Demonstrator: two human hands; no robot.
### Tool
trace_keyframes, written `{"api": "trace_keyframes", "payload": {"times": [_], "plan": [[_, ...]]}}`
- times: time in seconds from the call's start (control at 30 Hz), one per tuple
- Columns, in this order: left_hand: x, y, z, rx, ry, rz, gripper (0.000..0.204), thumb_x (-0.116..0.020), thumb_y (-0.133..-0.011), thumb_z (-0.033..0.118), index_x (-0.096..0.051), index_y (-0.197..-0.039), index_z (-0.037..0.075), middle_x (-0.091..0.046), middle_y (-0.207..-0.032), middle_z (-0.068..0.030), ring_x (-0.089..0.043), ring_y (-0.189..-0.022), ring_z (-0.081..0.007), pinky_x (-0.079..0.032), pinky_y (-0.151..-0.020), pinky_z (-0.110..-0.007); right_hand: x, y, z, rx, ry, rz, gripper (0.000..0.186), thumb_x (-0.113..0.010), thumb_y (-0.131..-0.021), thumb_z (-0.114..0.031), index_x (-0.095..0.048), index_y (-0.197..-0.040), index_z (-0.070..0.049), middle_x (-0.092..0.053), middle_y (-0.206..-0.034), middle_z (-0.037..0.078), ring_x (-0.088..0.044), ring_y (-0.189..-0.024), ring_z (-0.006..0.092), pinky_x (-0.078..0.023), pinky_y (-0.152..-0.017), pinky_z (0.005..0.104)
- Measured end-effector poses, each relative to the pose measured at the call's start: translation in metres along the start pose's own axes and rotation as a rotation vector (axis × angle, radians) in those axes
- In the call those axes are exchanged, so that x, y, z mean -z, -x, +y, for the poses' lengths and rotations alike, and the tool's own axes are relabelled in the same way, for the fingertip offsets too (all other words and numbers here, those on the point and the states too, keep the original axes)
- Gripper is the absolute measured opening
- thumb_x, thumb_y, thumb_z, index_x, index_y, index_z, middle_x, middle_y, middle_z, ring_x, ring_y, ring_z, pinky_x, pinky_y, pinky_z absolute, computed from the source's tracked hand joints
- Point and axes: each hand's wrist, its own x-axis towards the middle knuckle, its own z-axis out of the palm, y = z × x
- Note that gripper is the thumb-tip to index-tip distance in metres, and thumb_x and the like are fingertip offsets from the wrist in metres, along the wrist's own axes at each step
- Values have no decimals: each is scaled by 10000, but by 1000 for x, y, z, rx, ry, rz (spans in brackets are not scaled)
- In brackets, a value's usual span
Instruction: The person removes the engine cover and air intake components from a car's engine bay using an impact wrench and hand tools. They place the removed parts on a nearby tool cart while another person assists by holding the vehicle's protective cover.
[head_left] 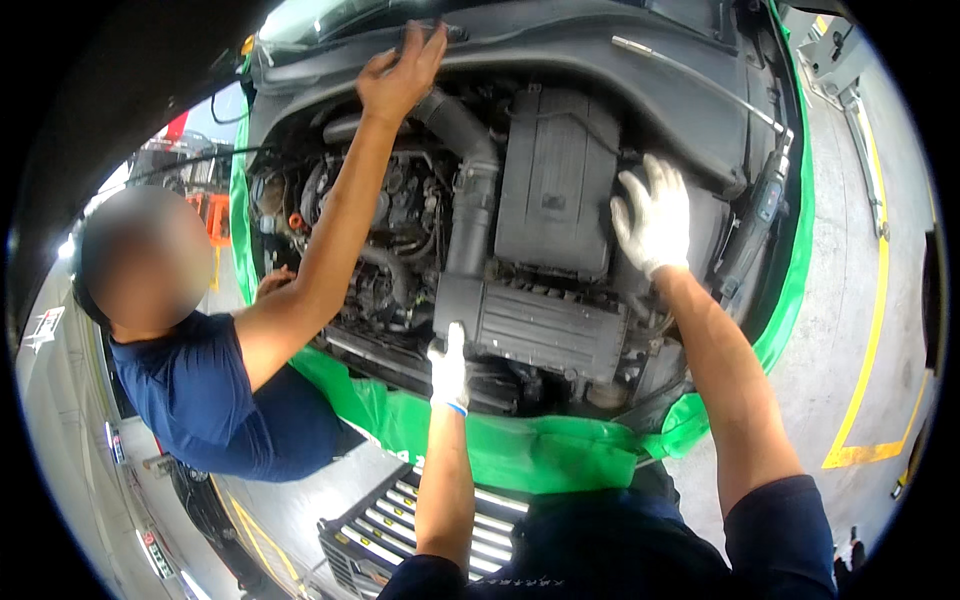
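My right hand (pixel 652 215), in a white glove, is open with fingers spread, between the black battery cover (pixel 555 185) and the strut side of the engine bay. My left hand (pixel 450 372), also gloved in white, is at the front edge of the ribbed black air intake housing (pixel 545 325). Its fingers point forward, seen edge-on; whether they touch the housing I cannot tell. Right of my right hand, a black cordless ratchet (pixel 752 228) lies along the fender. A long silver extension bar (pixel 700 80) lies near it on the cowl.
At left, a co-worker (pixel 205 390) in dark blue reaches a bare hand (pixel 405 75) over the cowl, the other hand by the engine (pixel 370 200). Green covers (pixel 560 455) drape the car's front and sides. Below stands a drawer tool cart (pixel 390 530); a lift arm (pixel 865 150) is at right.
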Motion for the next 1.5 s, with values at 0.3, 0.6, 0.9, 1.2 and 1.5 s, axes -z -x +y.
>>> {"api": "trace_keyframes", "payload": {"times": [0.3, 0.6, 0.9, 1.2, 1.5], "plan": [[2, -29, -9, -60, 245, -65, 1080, -434, -949, 871, -299, -1684, 90, -327, -1727, -110, -268, -1593, -264, -156, -1284, -513, -4, 3, -1, 23, 55, -3, 418, -688, -947, -355, -707, -1289, -114, -553, -1485, 236, -492, -1388, 445, -330, -1233, 535], [18, -105, -25, -54, 85, -296, 987, -345, -1029, 798, -352, -1655, 35, -393, -1699, -97, -359, -1548, -267, -253, -1270, -406, -6, 5, 0, 31, 37, 47, 392, -699, -937, -336, -714, -1258, -111, -569, -1458, 233, -510, -1369, 436, -351, -1216, 541], [59, -156, -60, -208, -349, -299, 569, -553, -1050, 551, -697, -1302, 63, -738, -1228, -93, -678, -1087, -259, -535, -967, -425, -9, 9, 0, 41, -8, 83, 376, -706, -924, -326, -725, -1216, -90, -583, -1434, 233, -517, -1356, 431, -355, -1213, 533], [30, -64, -22, -454, -106, 93, 545, -634, -1071, 500, -645, -731, 75, -419, -604, 72, -339, -587, -82, -294, -532, -314, 4, 8, -1, -6, 8, 57, 379, -690, -934, -340, -724, -1212, -85, -573, -1445, 240, -499, -1372, 426, -347, -1220, 514], [46, 5, 6, -509, -256, 226, 611, -574, -1104, 467, -582, -692, 16, -495, -634, 14, -352, -627, -115, -327, -560, -362, -1, 16, 10, 34, -37, 109, 425, -697, -926, -392, -740, -1194, -64, -595, -1427, 238, -533, -1336, 413, -375, -1196, 510]]}}
